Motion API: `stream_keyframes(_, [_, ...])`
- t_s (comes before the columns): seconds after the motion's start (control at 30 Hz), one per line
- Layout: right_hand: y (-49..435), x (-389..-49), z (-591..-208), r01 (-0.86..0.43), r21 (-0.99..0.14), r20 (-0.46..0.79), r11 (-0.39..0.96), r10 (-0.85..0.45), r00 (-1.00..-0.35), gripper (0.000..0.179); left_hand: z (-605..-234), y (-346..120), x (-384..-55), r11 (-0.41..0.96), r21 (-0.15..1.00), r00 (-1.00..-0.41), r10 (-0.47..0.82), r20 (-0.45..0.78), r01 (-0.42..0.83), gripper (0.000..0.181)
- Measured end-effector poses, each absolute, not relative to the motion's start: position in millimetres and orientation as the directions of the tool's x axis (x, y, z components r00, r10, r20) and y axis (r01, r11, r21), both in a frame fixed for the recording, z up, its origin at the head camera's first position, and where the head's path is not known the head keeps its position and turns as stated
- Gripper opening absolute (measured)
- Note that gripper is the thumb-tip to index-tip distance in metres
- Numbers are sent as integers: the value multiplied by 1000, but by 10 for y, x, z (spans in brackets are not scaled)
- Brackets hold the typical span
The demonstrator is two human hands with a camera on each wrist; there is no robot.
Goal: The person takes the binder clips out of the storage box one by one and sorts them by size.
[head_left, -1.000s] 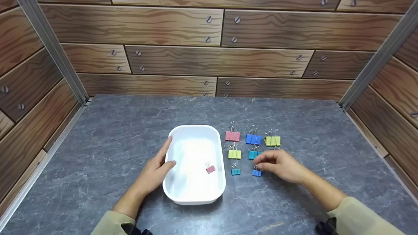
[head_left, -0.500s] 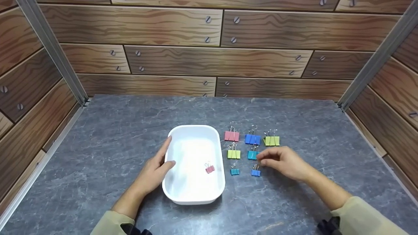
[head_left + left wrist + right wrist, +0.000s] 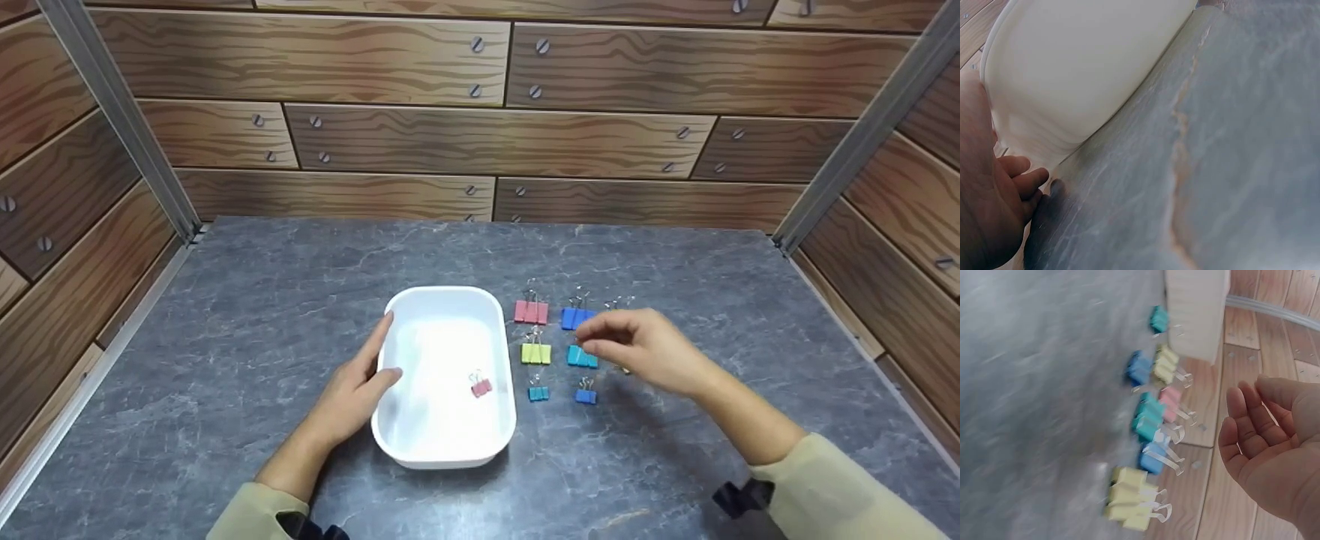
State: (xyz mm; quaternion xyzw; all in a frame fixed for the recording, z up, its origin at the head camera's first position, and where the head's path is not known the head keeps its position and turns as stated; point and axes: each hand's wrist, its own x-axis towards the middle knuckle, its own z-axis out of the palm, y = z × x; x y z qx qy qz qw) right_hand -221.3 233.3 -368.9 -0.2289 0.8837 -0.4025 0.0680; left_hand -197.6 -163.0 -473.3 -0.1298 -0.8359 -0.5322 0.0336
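Note:
My left hand (image 3: 349,397) holds the left side of a white plastic tub (image 3: 442,456), thumb over the rim and index finger along its outer edge. A small pink binder clip (image 3: 481,388) lies inside the tub. My right hand (image 3: 649,352) hovers above the binder clips right of the tub, fingers loosely bent and holding nothing. Near its fingertips are a large blue clip (image 3: 576,318) and a medium teal clip (image 3: 582,357). Below are a small blue clip (image 3: 586,397) and a small teal clip (image 3: 538,394). The hand mostly hides yellow-green clips, shown in the right wrist view (image 3: 1127,498).
A large pink clip (image 3: 531,312) and a medium yellow-green clip (image 3: 535,354) stand close to the tub's right side. The dark marbled tabletop (image 3: 285,285) ends at a wood-patterned back wall (image 3: 390,139), with metal posts at both far corners.
My right hand has risen and moved away from the small blue clip toward the back, now covering the yellow-green clips. The left hand and tub stay in place.

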Motion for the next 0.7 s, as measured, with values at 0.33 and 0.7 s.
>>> stream_keyframes(0.33, [1732,-2204,-3408,-459,-770,158,442,-566,-809,14,-4744,-1638,-1969,396,888,-969,172,178,233,70])
stream_keyframes(0.7, [1349,-2553,-3771,-535,-741,160,406,-668,-727,20,-4742,-1632,-1975,383,895,-969,176,173,229,69])
